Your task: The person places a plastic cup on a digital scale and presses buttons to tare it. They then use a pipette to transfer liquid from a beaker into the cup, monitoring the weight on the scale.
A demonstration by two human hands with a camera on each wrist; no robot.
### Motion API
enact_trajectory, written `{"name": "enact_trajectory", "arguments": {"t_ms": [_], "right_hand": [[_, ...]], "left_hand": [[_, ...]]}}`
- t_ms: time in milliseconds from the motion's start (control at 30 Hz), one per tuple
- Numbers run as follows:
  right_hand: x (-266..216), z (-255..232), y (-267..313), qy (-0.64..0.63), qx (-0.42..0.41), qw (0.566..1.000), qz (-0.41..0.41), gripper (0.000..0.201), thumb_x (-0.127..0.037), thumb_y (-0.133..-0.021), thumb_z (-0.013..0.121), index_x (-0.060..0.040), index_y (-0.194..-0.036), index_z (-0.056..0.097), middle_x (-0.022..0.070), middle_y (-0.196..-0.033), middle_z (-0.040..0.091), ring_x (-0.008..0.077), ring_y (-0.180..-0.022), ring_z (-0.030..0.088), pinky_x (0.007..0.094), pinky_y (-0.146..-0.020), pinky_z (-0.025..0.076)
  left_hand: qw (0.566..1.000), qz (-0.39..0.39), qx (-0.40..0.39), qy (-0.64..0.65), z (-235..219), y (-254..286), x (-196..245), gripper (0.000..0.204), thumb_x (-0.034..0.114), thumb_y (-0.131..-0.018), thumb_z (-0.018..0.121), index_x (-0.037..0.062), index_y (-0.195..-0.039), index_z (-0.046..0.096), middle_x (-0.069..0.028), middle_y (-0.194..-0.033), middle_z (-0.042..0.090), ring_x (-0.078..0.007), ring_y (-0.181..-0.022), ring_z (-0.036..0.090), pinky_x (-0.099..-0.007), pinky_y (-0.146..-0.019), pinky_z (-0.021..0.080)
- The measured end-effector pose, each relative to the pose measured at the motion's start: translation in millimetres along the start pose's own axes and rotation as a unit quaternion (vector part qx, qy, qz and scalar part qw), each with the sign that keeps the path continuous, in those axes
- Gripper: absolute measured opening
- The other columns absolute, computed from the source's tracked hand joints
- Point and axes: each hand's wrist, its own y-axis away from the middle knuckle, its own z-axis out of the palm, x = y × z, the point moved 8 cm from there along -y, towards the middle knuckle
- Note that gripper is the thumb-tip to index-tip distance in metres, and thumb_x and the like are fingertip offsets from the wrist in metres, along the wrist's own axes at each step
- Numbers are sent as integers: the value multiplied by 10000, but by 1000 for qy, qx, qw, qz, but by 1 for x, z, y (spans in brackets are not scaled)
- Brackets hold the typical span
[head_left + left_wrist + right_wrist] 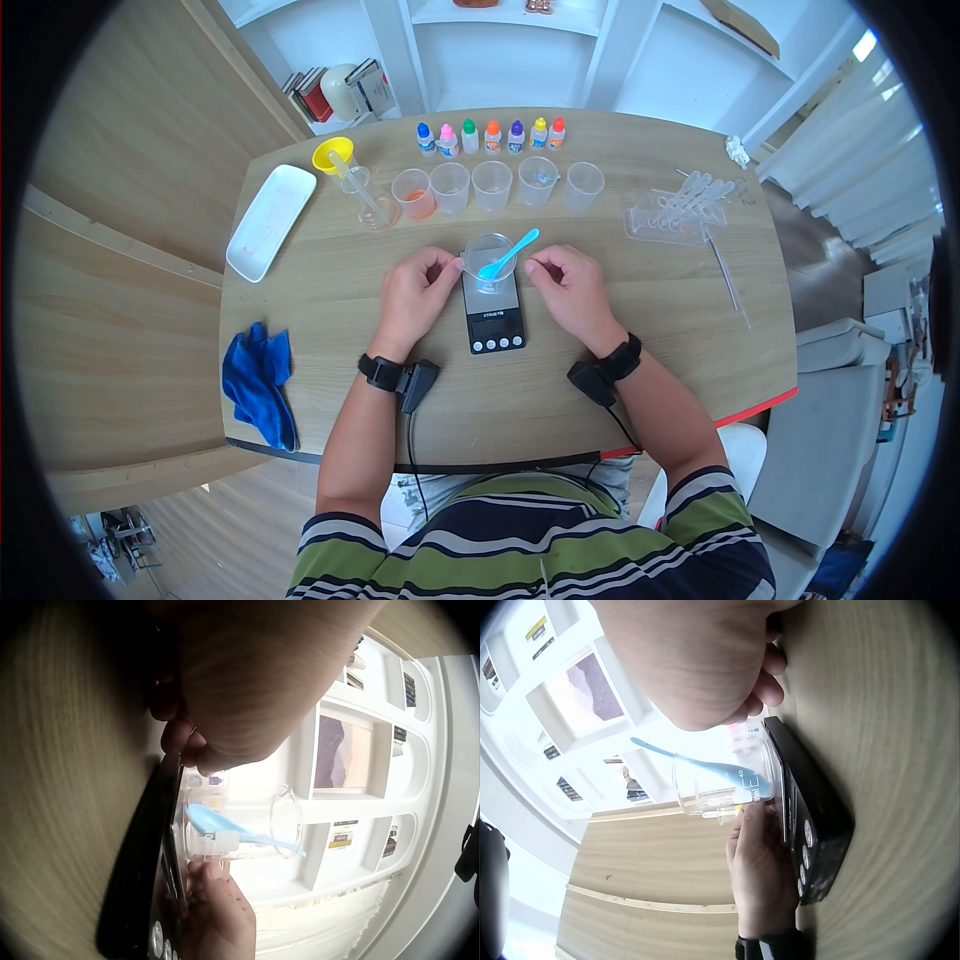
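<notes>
A black digital scale [495, 328] with a silver plate lies in front of the person. On that plate stands a clear beaker [482, 243] with white volume marks, upright, and a light blue spoon [522, 243] leans inside it, handle over the rim. The left hand [415, 292] rests at the beaker's left, fingers loosely curled, thumb and fingertips right at the plate's edge. On the other side the right hand [572, 292] lies with loosely curled fingers, a small gap from the beaker in the head view. Neither hand holds anything.
Behind the beaker runs a row of clear plastic cups [491, 187], one with orange liquid, and several coloured dropper bottles [492, 138]. A white tray [240, 262] and blue cloth [258, 375] lie left. A clear box [650, 228] of pipettes stands right.
</notes>
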Motion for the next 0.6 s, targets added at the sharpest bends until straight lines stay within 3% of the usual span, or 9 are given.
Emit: {"name": "enact_trajectory", "arguments": {"t_ms": [100, 167, 300, 367, 600], "right_hand": [[1, 0, 0, -2, 2, 1000, -1, 107, -101, -1012, 791, 4, -1022, 772, 51, -886, 714, 104, -731, 618, 293, -676, 506], [0, -1, 0, -5, 18, 1000, -9, 116, -125, -969, 813, -18, -984, 773, 101, -849, 709, 208, -705, 668, 367, -664, 536], [-1, -1, 0, -4, 16, 1000, -6, 113, -125, -968, 814, -20, -981, 774, 99, -844, 707, 208, -702, 667, 367, -661, 534], [1, 0, 0, 5, 2, 1000, -4, 110, -108, -1011, 793, 0, -1022, 774, 57, -887, 716, 114, -728, 622, 303, -676, 509], [-2, -1, -1, 11, 2, 1000, -6, 114, -111, -1011, 794, 0, -1018, 773, 59, -875, 708, 116, -714, 608, 307, -661, 495]], "left_hand": [[1000, -3, 2, 1, 0, 0, 0, 220, 253, -1007, 804, 36, -969, 797, -92, -791, 753, -205, -700, 698, -359, -681, 548], [1000, -4, 1, -2, 0, 0, 2, 220, 253, -1006, 805, 36, -969, 797, -92, -791, 753, -205, -700, 698, -360, -681, 547], [1000, -4, 2, 2, 0, 0, -1, 221, 254, -1004, 808, 37, -967, 795, -91, -790, 752, -205, -698, 696, -361, -678, 546], [1000, -6, 1, 0, 0, 0, 0, 221, 255, -1004, 808, 38, -966, 795, -90, -789, 752, -204, -698, 696, -361, -678, 546], [1000, -11, 1, 0, 1, 0, -2, 224, 260, -1006, 807, 39, -970, 794, -89, -790, 754, -200, -703, 699, -359, -683, 548]]}}
